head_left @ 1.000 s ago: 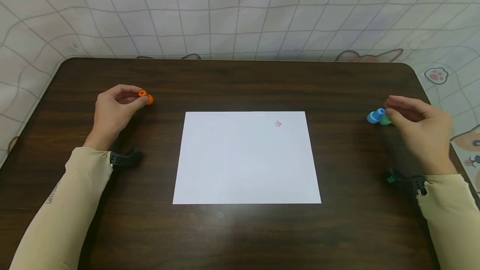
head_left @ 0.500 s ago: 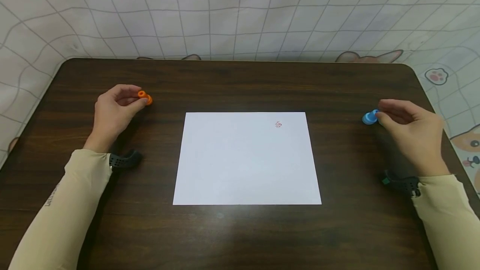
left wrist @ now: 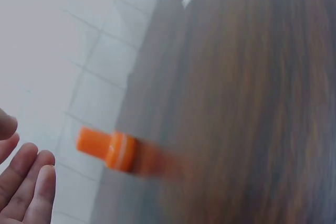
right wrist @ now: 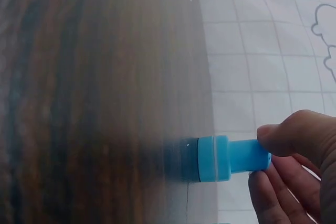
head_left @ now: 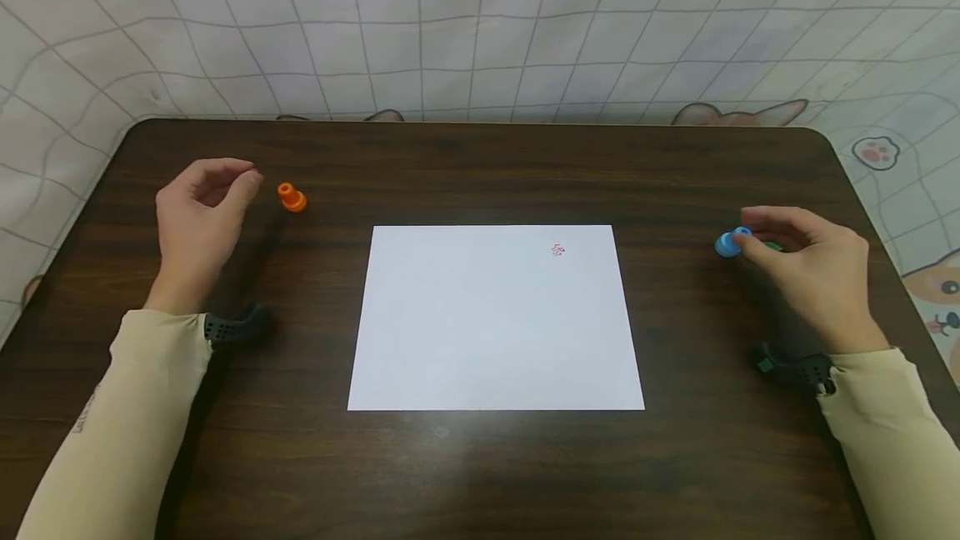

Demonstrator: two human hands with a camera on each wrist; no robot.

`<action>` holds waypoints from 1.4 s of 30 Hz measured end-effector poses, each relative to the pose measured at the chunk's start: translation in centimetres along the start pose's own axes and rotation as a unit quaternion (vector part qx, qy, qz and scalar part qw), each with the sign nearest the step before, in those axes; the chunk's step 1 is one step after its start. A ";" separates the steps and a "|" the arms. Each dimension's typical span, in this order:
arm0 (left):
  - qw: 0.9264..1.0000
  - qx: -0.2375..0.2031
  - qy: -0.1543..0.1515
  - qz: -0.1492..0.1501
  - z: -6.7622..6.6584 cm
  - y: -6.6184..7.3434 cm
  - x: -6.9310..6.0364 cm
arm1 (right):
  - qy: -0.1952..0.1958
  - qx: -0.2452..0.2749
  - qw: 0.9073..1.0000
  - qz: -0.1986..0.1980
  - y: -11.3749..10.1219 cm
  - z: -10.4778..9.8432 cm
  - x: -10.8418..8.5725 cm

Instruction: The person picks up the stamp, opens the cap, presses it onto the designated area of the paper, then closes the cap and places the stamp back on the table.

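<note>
dark table (head_left: 480, 473): right hand (head_left: 821, 273) pinches blue stamp (head_left: 726, 245) at three o'clock. left hand (head_left: 197, 227), fingers loosely curled, hovers beside orange stamp (head_left: 293, 202) at nine.

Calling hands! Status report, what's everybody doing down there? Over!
Left hand empty, beside orange piece, not touching. Right hand pinches blue piece. Right hand partly blocking view of something green.

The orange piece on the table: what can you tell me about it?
The orange piece looks like smooth plastic: a narrow round stem above a wider round base with a pale line. It stands upright on the dark table, left of the white sheet. The left hand is near but not touching.
</note>
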State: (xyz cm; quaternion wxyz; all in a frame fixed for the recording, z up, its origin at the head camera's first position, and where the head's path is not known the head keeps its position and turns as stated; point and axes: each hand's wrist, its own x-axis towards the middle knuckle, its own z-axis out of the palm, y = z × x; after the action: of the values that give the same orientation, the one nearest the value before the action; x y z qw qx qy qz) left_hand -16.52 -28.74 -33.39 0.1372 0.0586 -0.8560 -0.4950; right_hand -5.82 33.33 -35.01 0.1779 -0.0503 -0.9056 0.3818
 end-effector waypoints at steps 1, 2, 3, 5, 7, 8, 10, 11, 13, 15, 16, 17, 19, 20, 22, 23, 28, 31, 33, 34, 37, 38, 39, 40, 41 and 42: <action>1.000 -0.017 0.001 0.002 0.0 0.3 -0.1 | -0.003 -0.001 1.000 0.001 0.0 0.0 0.0; 0.999 -0.037 0.003 0.005 0.1 0.6 -0.3 | -0.007 -0.004 1.000 0.004 0.1 0.1 0.0; 0.998 -0.058 0.003 0.010 0.2 1.0 -0.5 | -0.013 -0.007 1.000 0.007 0.1 0.1 0.0; 0.995 -0.097 0.000 0.022 0.4 1.7 -1.0 | -0.026 -0.013 0.999 0.015 0.1 0.2 0.1; 0.992 -0.121 -0.006 0.034 0.8 2.4 -1.6 | -0.040 -0.018 0.999 0.023 0.2 0.3 0.1; 0.991 -0.129 -0.010 0.040 1.0 2.7 -1.9 | -0.046 -0.020 0.998 0.026 0.2 0.3 0.1; 0.990 -0.133 -0.018 0.052 1.5 3.5 -2.6 | -0.054 -0.022 0.998 0.028 0.3 0.4 0.2; 0.989 -0.138 -0.023 0.057 1.7 3.9 -2.9 | -0.055 -0.022 0.998 0.027 0.3 0.5 0.2; 0.988 -0.135 -0.030 0.071 2.1 4.7 -3.5 | -0.060 -0.023 0.998 0.026 0.3 0.6 0.3; 0.985 -0.148 -0.039 0.084 2.5 5.4 -4.0 | -0.062 -0.024 0.998 0.022 0.3 0.6 0.3; 0.982 -0.161 -0.044 0.091 2.7 5.7 -4.2 | -0.062 -0.025 0.998 0.021 0.3 0.5 0.3; 0.979 -0.173 -0.050 0.097 2.9 6.0 -4.4 | -0.062 -0.026 0.998 0.019 0.3 0.4 0.3; 0.973 -0.196 -0.060 0.109 3.3 6.5 -4.9 | -0.062 -0.028 0.997 0.019 0.3 0.3 0.3; 0.969 -0.211 -0.066 0.111 3.4 6.7 -5.1 | -0.062 -0.030 0.997 0.020 0.3 0.2 0.3; 0.964 -0.226 -0.079 0.117 3.7 7.1 -5.5 | -0.062 -0.031 0.997 0.021 0.3 0.0 0.2; 0.963 -0.225 -0.086 0.118 3.9 7.2 -5.7 | -0.061 -0.033 0.997 0.022 0.3 -0.1 0.2; 0.967 -0.190 -0.125 0.112 4.9 7.6 -6.8 | -0.063 -0.046 0.997 0.026 0.4 -0.3 0.1; 0.970 -0.160 -0.152 0.106 5.5 7.7 -7.6 | -0.073 -0.055 0.995 0.028 0.5 -0.1 0.0; 0.968 -0.149 -0.171 0.104 6.0 7.7 -8.2 | -0.077 -0.057 0.995 0.028 0.5 -0.1 0.1; 0.967 -0.146 -0.180 0.104 6.2 7.7 -8.4 | -0.078 -0.056 0.995 0.026 0.5 -0.1 0.1; 0.963 -0.144 -0.205 0.101 6.9 7.8 -9.2 | -0.075 -0.042 0.996 0.022 0.2 -0.5 0.3; 0.961 -0.145 -0.213 0.098 7.1 7.9 -9.4 | -0.073 -0.031 0.997 0.023 0.1 -0.6 0.4; 0.960 -0.146 -0.220 0.095 7.4 7.9 -9.6 | -0.072 -0.019 0.997 0.026 -0.1 -0.7 0.4; 0.958 -0.149 -0.228 0.090 7.6 8.0 -9.7 | -0.070 -0.004 0.997 0.029 -0.2 -0.9 0.4; 0.956 -0.149 -0.236 0.086 7.9 8.2 -9.9 | -0.067 0.008 0.997 0.032 -0.4 -0.9 0.4; 0.954 -0.153 -0.244 0.081 8.1 8.3 -10.0 | -0.065 0.017 0.997 0.035 -0.6 -1.0 0.3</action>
State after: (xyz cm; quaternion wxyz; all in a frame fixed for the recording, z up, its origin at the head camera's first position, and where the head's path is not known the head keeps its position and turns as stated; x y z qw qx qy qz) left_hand -9.03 -15.45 -31.79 -0.0293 -0.1555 -0.7794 -0.6062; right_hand -5.69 33.61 -33.85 0.1057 -0.0540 -0.9063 0.4056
